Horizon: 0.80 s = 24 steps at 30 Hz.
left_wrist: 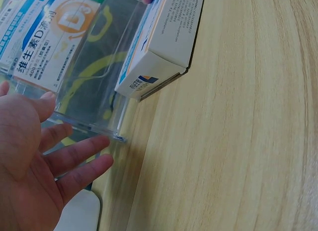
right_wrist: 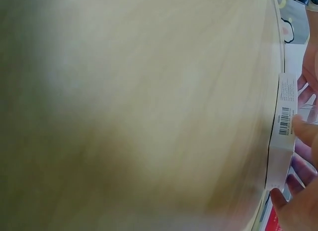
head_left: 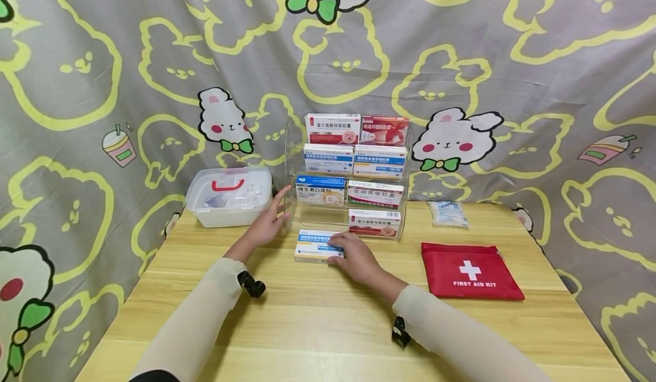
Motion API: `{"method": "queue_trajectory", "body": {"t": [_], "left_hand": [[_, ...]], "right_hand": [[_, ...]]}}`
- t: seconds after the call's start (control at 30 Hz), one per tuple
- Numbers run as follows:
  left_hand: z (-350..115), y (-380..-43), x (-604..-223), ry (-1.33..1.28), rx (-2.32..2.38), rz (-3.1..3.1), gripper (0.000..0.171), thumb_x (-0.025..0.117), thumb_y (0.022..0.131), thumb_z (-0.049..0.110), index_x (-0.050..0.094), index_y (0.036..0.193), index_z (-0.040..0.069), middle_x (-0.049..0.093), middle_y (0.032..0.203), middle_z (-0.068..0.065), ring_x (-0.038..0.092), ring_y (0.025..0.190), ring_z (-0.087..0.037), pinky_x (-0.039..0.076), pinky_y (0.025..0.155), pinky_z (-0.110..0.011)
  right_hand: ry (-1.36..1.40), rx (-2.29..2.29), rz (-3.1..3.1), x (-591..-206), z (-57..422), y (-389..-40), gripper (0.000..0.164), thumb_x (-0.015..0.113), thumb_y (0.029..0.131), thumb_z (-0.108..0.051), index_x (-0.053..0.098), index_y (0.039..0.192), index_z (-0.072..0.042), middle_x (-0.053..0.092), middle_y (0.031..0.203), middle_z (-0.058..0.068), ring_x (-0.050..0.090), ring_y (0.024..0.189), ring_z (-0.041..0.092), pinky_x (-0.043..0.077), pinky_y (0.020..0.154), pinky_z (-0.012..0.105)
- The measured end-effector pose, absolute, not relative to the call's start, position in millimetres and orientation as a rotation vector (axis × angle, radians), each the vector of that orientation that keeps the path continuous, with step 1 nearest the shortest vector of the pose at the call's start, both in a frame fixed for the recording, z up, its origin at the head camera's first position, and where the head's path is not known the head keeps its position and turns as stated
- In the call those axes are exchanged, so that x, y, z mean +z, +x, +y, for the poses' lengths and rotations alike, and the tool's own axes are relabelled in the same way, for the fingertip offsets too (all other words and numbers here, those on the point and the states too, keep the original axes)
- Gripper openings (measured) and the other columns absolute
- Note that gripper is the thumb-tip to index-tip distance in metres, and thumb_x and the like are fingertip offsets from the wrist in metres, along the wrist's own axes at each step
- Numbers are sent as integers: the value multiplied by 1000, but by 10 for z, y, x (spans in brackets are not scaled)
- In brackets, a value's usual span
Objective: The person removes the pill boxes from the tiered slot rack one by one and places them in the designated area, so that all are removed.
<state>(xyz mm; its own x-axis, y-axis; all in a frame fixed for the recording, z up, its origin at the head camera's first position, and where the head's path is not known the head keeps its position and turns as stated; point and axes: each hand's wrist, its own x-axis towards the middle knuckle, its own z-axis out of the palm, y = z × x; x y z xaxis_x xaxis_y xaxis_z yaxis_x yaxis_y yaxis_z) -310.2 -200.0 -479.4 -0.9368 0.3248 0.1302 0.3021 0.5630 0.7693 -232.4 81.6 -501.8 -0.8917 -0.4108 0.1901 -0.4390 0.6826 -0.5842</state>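
Note:
On the table in front of a clear tiered rack [head_left: 319,217], my right hand [head_left: 359,258] grips the right end of a white and blue medicine box [head_left: 311,246]. The thumb lies along the barcode side of this box [right_wrist: 284,126] in the right wrist view. My left hand [head_left: 270,226] is at the rack's left side, its fingers spread and holding nothing. In the left wrist view, that hand [left_wrist: 47,156] is beside the rack's lower corner, close to a vitamin D box [left_wrist: 57,39]. The bottom tier holds one red and white box [head_left: 374,224] on its right.
Several medicine boxes fill the rack's upper tiers, among them a red one [head_left: 384,130]. A lidded plastic bin [head_left: 230,214] with a red handle stands left. To the right are a red first aid pouch [head_left: 468,285] and a small clear packet [head_left: 447,214]. A patterned curtain [head_left: 359,80] hangs behind.

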Motion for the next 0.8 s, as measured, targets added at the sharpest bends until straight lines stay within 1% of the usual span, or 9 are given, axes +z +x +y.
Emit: {"method": "queue_trajectory", "body": {"t": [0.13,0.23,0.33,0.43,0.53,0.63,0.7,0.73,0.8], "left_hand": [[-1999,-3096,-4786,560,1340,2753,77,51,109,10,7,165,40,39,159,-28,45,143,-44,49,56,-35],[-1999,-3099,-4788,572,1344,2749,78,51,109,10,7,165,41,39,158,-29,45,143,-45,50,57,-35],[-1999,-3102,-4786,584,1346,2749,77,51,109,10,7,165,40,38,159,-29,45,143,-45,50,57,-35],[-2001,-3099,-4784,592,1341,2757,76,51,109,9,8,166,36,38,159,-29,45,143,-45,49,56,-35],[-2003,-3100,-4787,587,1337,2763,75,51,109,9,8,166,34,38,159,-29,45,143,-45,49,55,-35],[-2006,-3101,-4790,587,1336,2759,75,50,109,8,7,166,34,39,158,-30,45,142,-45,49,54,-35],[-2000,-3097,-4788,585,1338,2758,75,50,109,9,7,165,37,41,157,-30,47,142,-44,49,54,-35],[-2001,-3097,-4790,585,1339,2756,76,49,110,9,7,165,38,42,157,-29,48,141,-43,49,55,-35],[-1998,-3094,-4789,580,1340,2756,76,50,110,9,8,165,40,43,156,-28,50,140,-41,50,56,-35]], "right_hand": [[720,1025,-2832,-4991,832,-2318,41,82,90,-25,73,127,-10,64,138,5,54,132,29,42,112,47],[709,1042,-2825,-4950,849,-2318,40,81,91,-25,73,128,-10,63,138,5,54,132,28,43,112,47],[693,1048,-2830,-4900,873,-2319,40,79,93,-26,72,129,-11,63,139,4,53,133,27,42,113,47],[689,1065,-2832,-4839,904,-2314,40,78,94,-26,71,131,-11,63,140,4,53,136,28,41,114,47],[685,1101,-2815,-4777,942,-2309,41,78,94,-25,70,132,-11,62,142,6,49,141,31,37,117,50],[667,1133,-2801,-4715,984,-2312,43,77,95,-25,68,135,-11,61,145,8,46,144,33,35,118,53],[652,1153,-2788,-4673,1019,-2315,44,78,94,-24,67,136,-11,60,146,10,48,143,35,36,117,54],[652,1154,-2779,-4655,1039,-2320,45,78,94,-23,67,136,-11,60,145,11,51,139,34,38,115,55],[636,1138,-2767,-4624,1081,-2327,45,79,93,-23,68,136,-13,61,144,11,55,135,34,36,114,60]]}}
